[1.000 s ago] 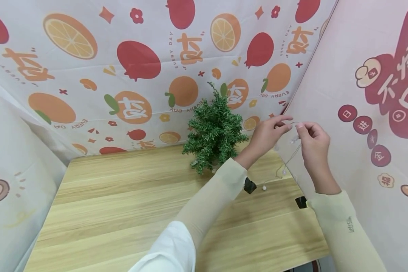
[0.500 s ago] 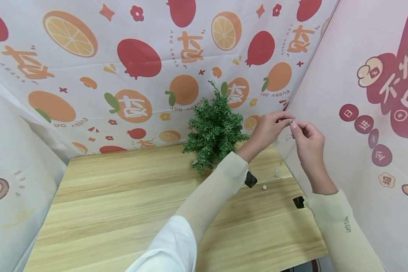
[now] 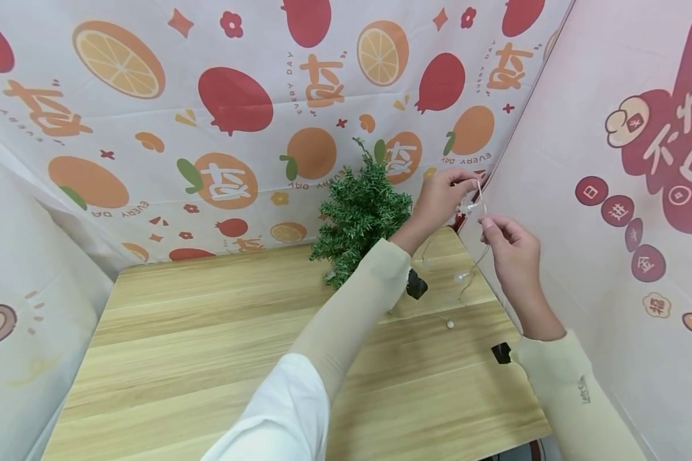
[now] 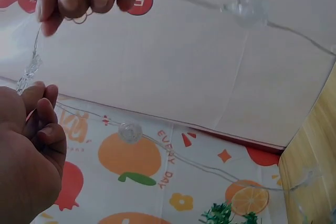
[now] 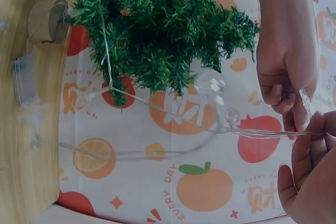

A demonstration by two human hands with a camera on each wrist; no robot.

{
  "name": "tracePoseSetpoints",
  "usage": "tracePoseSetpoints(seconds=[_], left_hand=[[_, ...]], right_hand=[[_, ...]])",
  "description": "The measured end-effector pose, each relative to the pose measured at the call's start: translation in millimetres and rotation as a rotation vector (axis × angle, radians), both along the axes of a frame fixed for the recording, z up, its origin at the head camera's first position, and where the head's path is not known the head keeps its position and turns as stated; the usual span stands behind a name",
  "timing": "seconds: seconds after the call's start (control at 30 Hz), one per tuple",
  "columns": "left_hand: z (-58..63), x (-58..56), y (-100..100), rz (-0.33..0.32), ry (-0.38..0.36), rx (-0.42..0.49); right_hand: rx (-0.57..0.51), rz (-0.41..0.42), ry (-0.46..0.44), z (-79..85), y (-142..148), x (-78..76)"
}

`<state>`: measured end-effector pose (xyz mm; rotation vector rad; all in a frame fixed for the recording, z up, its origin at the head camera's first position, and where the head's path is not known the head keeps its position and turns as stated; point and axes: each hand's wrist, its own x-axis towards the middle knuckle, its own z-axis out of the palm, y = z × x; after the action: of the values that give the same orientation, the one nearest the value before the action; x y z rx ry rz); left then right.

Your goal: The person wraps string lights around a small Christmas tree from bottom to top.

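A string of lights with clear bulbs runs between my two hands and trails down to the table. My left hand pinches its thin wire near a clear bulb, high beside the tree. Slightly lower and to the right, my right hand pinches the wire between thumb and fingers. Other bulbs hang along the strand, such as one round bulb in the left wrist view. A small green artificial tree stands left of both hands, partly hidden by my left forearm. Some wire overlaps its branches in the right wrist view.
The wooden table reaches back to a fruit-print cloth wall, with another printed wall close on the right. A clear-looking box lies near the tree's wooden base. One bulb rests on the table.
Both hands have shifted left, the left one also upward. They came together at the wire half a second ago and now stand apart, with wire stretched between them.
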<state>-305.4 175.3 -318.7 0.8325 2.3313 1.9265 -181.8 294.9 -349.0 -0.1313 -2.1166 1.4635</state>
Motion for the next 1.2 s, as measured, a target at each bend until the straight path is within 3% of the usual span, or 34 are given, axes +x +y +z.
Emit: tracePoseSetpoints(seconds=[0.3,0.57,0.73,0.97,1.2], left_hand=[[16.1,-27.0,-9,0.017,-0.008,0.005],[29.9,-47.4,-11,0.021,-0.045,0.010],[34.0,-54.6,-15,0.060,-0.040,-0.003],[47.0,-62.7,-16,0.058,-0.051,0.021],[62.1,-70.5,-23,0.093,-0.070,-0.037]], right_hand=[[0.066,0.000,-0.059,-4.0,-8,12.0],[0.052,0.043,-0.030,-7.3,-17,17.7],[0.042,0.058,-0.057,-10.3,-22,22.3],[0.064,0.067,-0.090,-12.3,-25,29.9],[0.076,0.080,-0.079,-15.6,-33,35.5]])
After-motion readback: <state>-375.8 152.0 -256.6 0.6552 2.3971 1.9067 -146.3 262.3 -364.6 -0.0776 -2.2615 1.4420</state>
